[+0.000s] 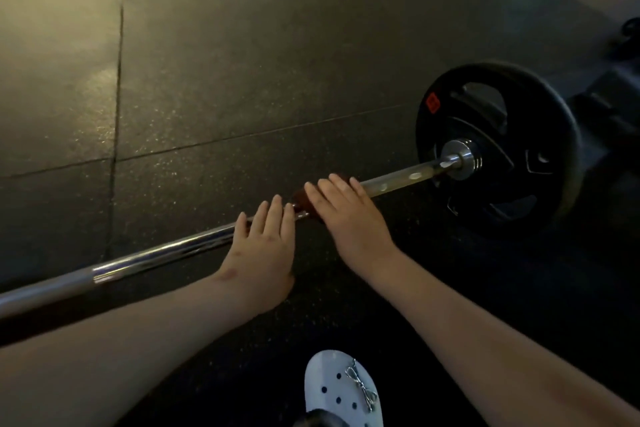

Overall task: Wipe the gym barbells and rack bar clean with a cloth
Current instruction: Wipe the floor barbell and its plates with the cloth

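Resting on the dark rubber floor [242, 62] with nothing visibly chocking it, the barbell [156, 253] is your biggest risk: it runs from the lower left up to the black plate [498, 149] at the right, and that round plate can probably roll if you push across the shaft rather than along it. A roll towards you would bring the bar at your white clog [343, 392], which sits close beneath your arms. Your left hand [263, 253] lies flat over the shaft with its fingers straight, steadying but gripping nothing, so it likely won't stop a real roll. Your right hand [349, 215], just beside it on the plate side, presses the dark reddish cloth [301, 201] onto the bar with its fingers laid out over the top. I cannot tell whether the thumb hooks underneath. With so loose a hold, the cloth may bunch or slip out as you slide, leaving bare skin rubbing on steel and the underside unwiped. Moving on towards the chrome collar [460, 156], mind your fingertips catching on its step. The pale spots [414, 176] on the shaft ahead may be wet residue or reflections. If wet, your palm could skid.
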